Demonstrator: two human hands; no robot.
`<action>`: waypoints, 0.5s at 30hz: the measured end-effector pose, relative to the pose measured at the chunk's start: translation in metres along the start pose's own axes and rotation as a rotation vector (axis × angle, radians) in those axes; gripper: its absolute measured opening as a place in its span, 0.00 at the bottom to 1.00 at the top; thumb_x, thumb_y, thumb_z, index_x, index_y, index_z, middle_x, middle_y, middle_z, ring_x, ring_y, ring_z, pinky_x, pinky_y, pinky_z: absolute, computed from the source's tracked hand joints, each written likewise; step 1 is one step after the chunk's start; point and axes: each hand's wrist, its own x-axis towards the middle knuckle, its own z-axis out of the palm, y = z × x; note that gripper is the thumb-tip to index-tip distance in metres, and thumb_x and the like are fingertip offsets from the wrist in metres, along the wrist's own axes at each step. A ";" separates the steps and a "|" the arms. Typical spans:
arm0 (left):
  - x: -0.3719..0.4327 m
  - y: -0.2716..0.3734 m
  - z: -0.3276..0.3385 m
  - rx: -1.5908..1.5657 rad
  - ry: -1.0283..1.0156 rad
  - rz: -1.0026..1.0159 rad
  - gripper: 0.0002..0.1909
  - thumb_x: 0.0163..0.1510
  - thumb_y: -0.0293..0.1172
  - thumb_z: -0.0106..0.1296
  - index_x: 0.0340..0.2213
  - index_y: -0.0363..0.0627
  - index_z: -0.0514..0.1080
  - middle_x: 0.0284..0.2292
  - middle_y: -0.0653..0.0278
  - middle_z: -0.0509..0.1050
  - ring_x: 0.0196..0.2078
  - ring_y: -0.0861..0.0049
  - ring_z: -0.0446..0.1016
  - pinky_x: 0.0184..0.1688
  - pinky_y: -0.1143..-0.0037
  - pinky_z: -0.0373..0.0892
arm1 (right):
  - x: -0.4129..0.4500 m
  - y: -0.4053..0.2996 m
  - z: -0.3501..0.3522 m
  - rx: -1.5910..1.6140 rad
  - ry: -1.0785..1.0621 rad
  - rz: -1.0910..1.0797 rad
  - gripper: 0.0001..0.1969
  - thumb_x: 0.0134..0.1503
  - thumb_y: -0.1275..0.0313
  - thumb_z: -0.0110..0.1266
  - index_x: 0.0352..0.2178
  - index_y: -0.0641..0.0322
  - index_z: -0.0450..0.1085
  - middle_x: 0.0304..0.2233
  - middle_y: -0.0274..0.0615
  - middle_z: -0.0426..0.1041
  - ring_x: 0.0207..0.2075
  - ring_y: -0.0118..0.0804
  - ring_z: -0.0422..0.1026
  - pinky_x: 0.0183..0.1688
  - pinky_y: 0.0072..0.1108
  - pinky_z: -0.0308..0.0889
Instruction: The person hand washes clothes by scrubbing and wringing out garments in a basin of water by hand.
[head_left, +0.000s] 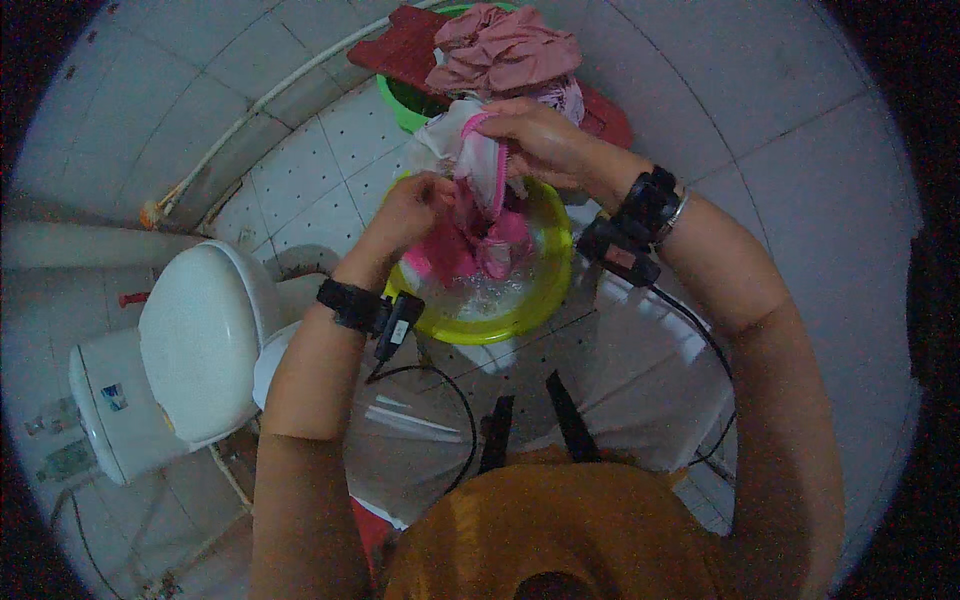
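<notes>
My right hand (536, 139) grips a white cloth with pink trim (480, 165) and lifts it over a yellow-rimmed basin (491, 332). Just left of it, my left hand (420, 210) is curled with its fingertips on the lower part of the same cloth. Below both hands, a bright pink wet fabric (450, 251) lies in the basin, in water (487, 296) with a rippled, shiny surface. Whether the pink fabric is one piece with the lifted cloth cannot be told. The fingertips of my left hand are partly hidden.
Behind the basin, a green tub (401, 109) stands with a red board (401, 49) and bundled pink clothing (506, 49) over it. A white toilet (199, 341) is on the left. A pipe (277, 94) runs along the wall. Cables (469, 409) hang from my wrist devices.
</notes>
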 end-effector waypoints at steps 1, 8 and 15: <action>-0.002 -0.002 0.007 0.001 0.002 -0.001 0.07 0.46 0.27 0.47 0.29 0.37 0.67 0.27 0.66 0.70 0.29 0.79 0.68 0.33 0.80 0.64 | -0.003 -0.005 0.011 0.131 -0.017 -0.021 0.11 0.52 0.73 0.41 0.37 0.66 0.62 0.30 0.35 0.69 0.28 0.23 0.69 0.29 0.14 0.67; 0.004 0.005 0.023 0.373 0.154 -0.018 0.13 0.47 0.37 0.49 0.26 0.37 0.68 0.22 0.63 0.71 0.25 0.77 0.68 0.28 0.77 0.65 | 0.010 0.000 0.020 0.326 0.019 -0.111 0.11 0.52 0.72 0.42 0.38 0.64 0.62 0.33 0.37 0.68 0.32 0.25 0.68 0.35 0.17 0.66; 0.004 0.020 0.026 -0.241 -0.007 -0.115 0.12 0.44 0.34 0.50 0.23 0.34 0.67 0.20 0.58 0.70 0.21 0.74 0.69 0.24 0.76 0.65 | 0.005 0.006 0.004 0.437 -0.072 -0.154 0.10 0.52 0.71 0.43 0.35 0.64 0.63 0.32 0.36 0.68 0.31 0.24 0.68 0.35 0.18 0.64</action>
